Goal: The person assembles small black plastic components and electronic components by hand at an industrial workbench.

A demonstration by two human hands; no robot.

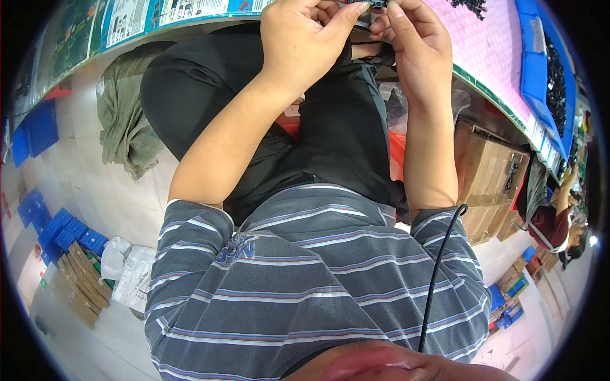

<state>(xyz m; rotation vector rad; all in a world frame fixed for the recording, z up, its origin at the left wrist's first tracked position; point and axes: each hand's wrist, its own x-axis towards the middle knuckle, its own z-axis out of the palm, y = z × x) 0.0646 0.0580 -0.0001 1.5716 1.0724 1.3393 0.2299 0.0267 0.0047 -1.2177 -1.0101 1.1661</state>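
At the top edge of the view, my left hand (304, 39) and my right hand (422, 52) meet over my lap, by the table edge. Both pinch a small dark part (375, 3) between thumb and fingers. It is partly cut off by the frame and covered by fingertips, so its exact kind does not show. The left thumb presses it from one side, the right thumb from the other. A small pile of black parts (469, 7) lies on the pink padded sheet (492, 60) right of my right hand.
A blue tray (532, 76) of small black pieces stands at the right on the table. Below it are cardboard boxes (486, 181). Printed sheets (127, 24) cover the left table edge. Blue bins (41, 130) and flattened cardboard (79, 282) lie left. Another person (551, 225) sits far right.
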